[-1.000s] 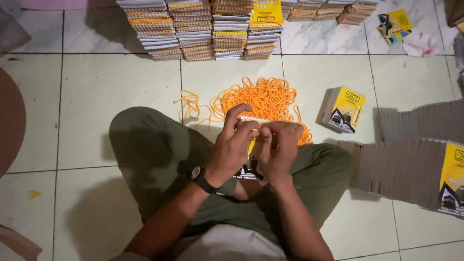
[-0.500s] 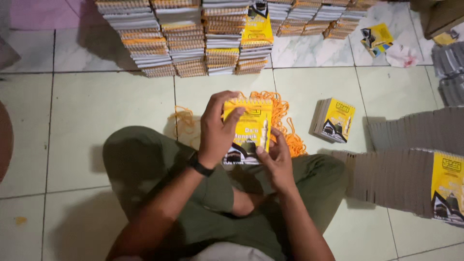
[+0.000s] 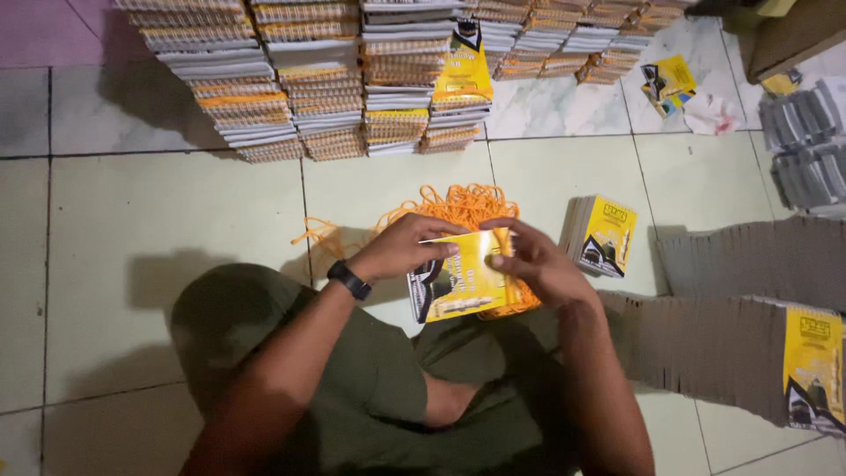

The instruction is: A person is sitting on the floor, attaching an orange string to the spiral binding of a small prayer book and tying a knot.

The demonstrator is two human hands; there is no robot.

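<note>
Holding yellow booklet [image 3: 460,278] just above lap, in front of orange string pile [image 3: 458,205] | left hand [image 3: 401,249] grasping booklet's top-left edge | right hand [image 3: 538,260] pinching its right edge, thumb on cover | small booklet stack [image 3: 604,234] right of string pile | tall booklet stacks [image 3: 308,79] beyond pile | black wristwatch [image 3: 349,280] on left wrist

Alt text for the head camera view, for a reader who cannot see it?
A seated person's left hand and right hand hold a yellow booklet above a pile of orange cords on a tiled floor. Stacks of booklets line the far edge, and another small pile sits to the right.
</note>
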